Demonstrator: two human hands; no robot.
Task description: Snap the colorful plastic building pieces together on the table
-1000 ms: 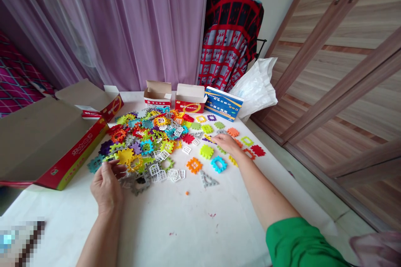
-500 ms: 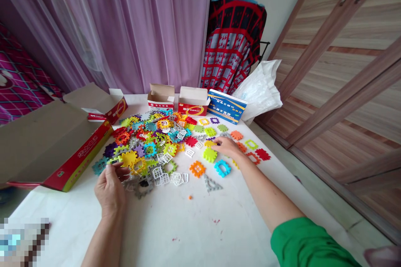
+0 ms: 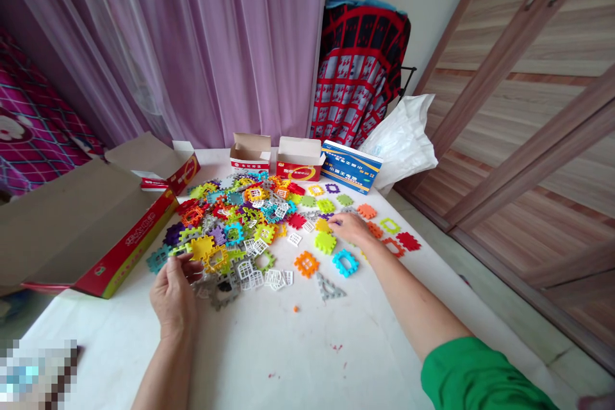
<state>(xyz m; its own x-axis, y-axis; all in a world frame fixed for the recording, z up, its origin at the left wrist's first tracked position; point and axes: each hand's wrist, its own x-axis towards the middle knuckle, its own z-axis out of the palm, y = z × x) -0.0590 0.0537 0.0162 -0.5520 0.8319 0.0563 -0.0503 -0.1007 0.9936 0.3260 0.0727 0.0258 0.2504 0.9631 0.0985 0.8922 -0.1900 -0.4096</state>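
Holding the right hand (image 3: 350, 229), fingers together, grip unclear, just right of a yellow plastic tile (image 3: 323, 225).

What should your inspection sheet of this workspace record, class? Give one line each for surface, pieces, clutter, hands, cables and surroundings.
Surface: white table, a few small red marks near the front.
Job's things: multicoloured interlocking plastic pieces, heaped, some spread rightward.
Clutter: open cardboard box, two small open cartons, blue-and-white box, white plastic bag.
Hands: left hand at the heap's near edge; right hand among the spread pieces.
Cables: nothing seen.
Surroundings: lilac curtain, wood-look sliding doors, red-and-navy patterned cloth.
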